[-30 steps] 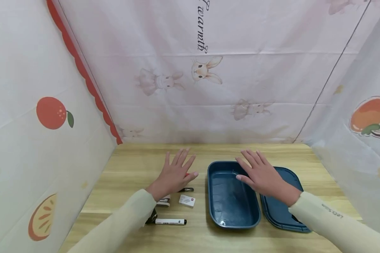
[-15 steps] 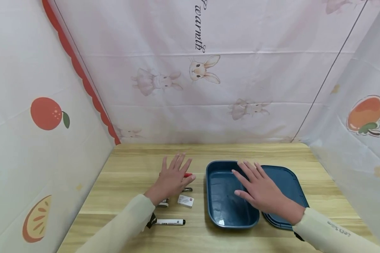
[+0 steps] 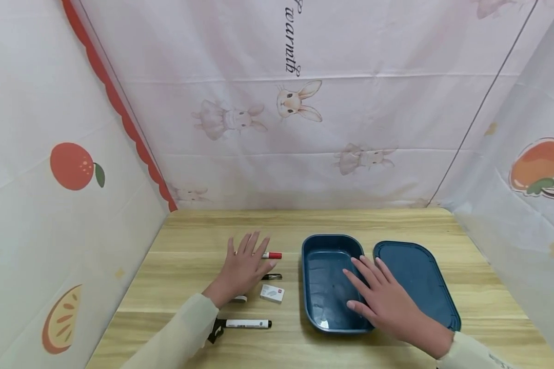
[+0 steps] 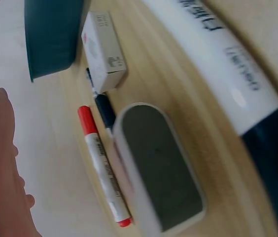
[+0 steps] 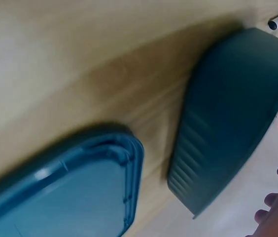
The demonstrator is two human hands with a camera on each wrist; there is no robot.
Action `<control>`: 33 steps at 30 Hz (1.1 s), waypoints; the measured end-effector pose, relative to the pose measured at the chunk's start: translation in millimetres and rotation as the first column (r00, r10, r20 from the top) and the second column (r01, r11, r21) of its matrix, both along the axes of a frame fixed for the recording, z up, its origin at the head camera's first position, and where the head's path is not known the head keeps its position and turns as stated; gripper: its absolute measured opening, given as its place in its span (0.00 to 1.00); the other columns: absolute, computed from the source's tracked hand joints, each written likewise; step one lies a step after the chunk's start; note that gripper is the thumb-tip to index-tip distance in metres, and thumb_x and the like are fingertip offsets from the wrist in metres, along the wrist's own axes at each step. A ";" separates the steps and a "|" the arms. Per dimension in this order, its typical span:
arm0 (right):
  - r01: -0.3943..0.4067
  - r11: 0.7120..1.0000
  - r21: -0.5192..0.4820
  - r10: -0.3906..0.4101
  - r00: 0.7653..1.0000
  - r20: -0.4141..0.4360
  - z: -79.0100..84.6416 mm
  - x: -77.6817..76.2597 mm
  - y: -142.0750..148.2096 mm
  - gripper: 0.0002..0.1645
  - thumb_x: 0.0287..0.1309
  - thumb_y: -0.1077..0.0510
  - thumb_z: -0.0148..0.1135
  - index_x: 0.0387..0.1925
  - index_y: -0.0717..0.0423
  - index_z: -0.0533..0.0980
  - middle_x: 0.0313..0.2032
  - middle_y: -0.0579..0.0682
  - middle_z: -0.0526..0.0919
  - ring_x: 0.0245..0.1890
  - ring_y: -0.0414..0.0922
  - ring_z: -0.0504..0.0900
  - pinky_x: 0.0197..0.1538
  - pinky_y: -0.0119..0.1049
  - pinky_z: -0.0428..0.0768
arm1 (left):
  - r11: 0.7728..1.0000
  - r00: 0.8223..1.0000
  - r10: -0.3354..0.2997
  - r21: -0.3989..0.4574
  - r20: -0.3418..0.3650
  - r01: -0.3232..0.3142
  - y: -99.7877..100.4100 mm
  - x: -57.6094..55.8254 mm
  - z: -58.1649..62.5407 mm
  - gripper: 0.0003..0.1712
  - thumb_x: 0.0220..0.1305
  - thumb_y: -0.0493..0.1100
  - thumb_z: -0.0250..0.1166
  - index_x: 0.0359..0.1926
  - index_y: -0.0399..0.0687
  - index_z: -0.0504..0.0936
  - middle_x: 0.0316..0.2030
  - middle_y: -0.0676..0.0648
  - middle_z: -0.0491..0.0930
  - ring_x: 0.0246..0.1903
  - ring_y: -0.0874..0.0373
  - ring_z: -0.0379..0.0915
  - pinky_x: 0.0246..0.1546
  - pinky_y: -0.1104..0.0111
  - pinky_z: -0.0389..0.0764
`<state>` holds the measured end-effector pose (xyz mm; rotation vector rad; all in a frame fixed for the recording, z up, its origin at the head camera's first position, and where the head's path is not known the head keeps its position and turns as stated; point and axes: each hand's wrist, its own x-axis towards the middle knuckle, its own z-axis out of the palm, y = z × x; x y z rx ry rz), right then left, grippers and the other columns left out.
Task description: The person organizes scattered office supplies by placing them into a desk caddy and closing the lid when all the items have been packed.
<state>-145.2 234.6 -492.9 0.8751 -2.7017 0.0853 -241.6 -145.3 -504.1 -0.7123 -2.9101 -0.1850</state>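
Note:
My left hand (image 3: 240, 271), fingers spread and holding nothing, is above the small items on the left. Just past its fingers lies a red-capped marker (image 3: 273, 255); a black pen (image 3: 272, 277) shows by the thumb. A grey-topped, white-sided eraser-like block (image 4: 161, 168), mostly covered by the hand in the head view, shows whole in the left wrist view. Close by are a small white box (image 3: 272, 293) and a white marker with a black cap (image 3: 246, 323). My right hand (image 3: 392, 305), also spread, overlaps the right side of a dark blue rectangular container (image 3: 307, 287).
To the container's right lies its blue lid (image 3: 417, 277), flat on the wooden table (image 3: 212, 225). A black strap-like piece (image 3: 216, 330) shows below the left sleeve. Printed cloth walls (image 3: 235, 174) stand behind and on both sides.
Both hands have drawn back toward the person, the left also drifting left and the right going right. More of the red-capped marker and of the lid shows now.

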 end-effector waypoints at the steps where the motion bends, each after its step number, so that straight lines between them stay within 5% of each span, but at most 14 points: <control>1: 0.000 1.000 -0.005 0.000 1.000 0.001 -2.4 1.8 0.5 0.40 0.70 0.32 0.50 0.75 0.45 0.64 0.77 0.54 0.58 0.77 0.56 0.54 0.79 0.46 0.30 | 1.000 1.000 0.002 0.001 0.003 -0.002 -1.0 1.0 -0.9 0.42 0.76 0.71 0.36 0.81 0.57 0.49 0.81 0.43 0.43 0.78 0.40 0.43 0.70 0.31 0.38; 12: 0.012 0.997 -0.077 -0.010 1.000 0.028 -27.5 22.1 0.5 0.37 0.69 0.35 0.56 0.72 0.46 0.69 0.75 0.54 0.63 0.75 0.55 0.58 0.78 0.40 0.26 | 0.993 0.996 0.052 0.103 0.071 -0.060 -16.2 3.3 -10.7 0.40 0.77 0.63 0.47 0.79 0.49 0.54 0.79 0.39 0.47 0.76 0.38 0.47 0.68 0.29 0.40; 33: 0.061 0.993 -0.100 -0.057 0.997 0.042 -45.9 42.6 -1.2 0.37 0.68 0.33 0.55 0.73 0.42 0.67 0.75 0.53 0.62 0.75 0.50 0.55 0.77 0.35 0.24 | 0.977 0.974 0.175 0.095 0.142 -0.189 -36.9 -6.6 -28.4 0.42 0.76 0.69 0.43 0.79 0.51 0.55 0.80 0.40 0.45 0.77 0.40 0.45 0.71 0.33 0.44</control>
